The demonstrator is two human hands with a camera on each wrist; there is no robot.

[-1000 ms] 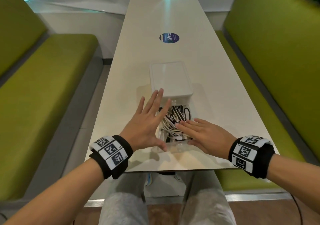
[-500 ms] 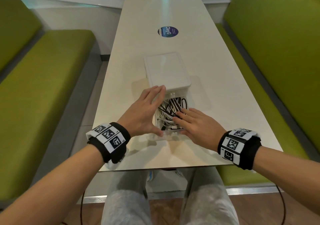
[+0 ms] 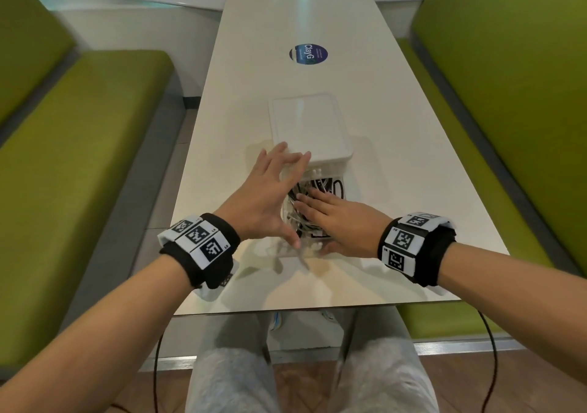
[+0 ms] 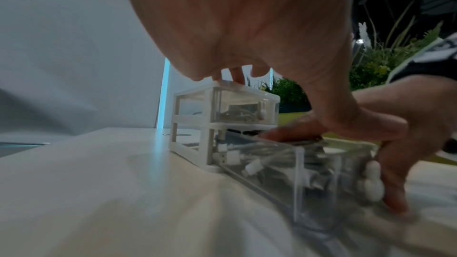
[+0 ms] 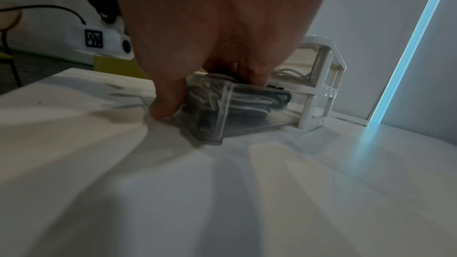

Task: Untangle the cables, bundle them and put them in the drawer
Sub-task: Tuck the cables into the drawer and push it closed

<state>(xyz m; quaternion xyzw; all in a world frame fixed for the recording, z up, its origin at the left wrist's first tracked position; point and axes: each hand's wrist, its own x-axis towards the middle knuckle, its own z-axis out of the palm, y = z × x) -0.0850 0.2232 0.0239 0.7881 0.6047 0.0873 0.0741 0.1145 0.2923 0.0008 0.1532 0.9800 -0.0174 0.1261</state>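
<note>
1. Cables [image 3: 313, 190], white and black, lie packed in the lower drawer [image 4: 284, 165] of a small clear drawer unit [image 3: 309, 127] that stands mid-table, nearer the near edge.
2. Since a second ago the drawer has slid further into the unit: less of it shows in front, and both hands have travelled toward the far side with it. I judge the closing push is under way and the task is near its end.
3. The left hand [image 3: 265, 196] is spread, fingers straight: fingertips rest on the unit's top at its near-left corner, thumb against the drawer's front by the white knob [image 4: 372, 183]. It grips nothing.
4. The right hand [image 3: 341, 222] lies flat with straight fingers pressing the cables down, thumb at the drawer's front face. It too holds nothing.
5. The right fingers sit just near of the unit's frame edge; they likely need to lift clear before the drawer closes, or they get pinched and cables may spring up.
6. The table [image 3: 397, 165] has bare surface left, right and far of the unit; green benches [image 3: 95, 146] flank it.
</note>
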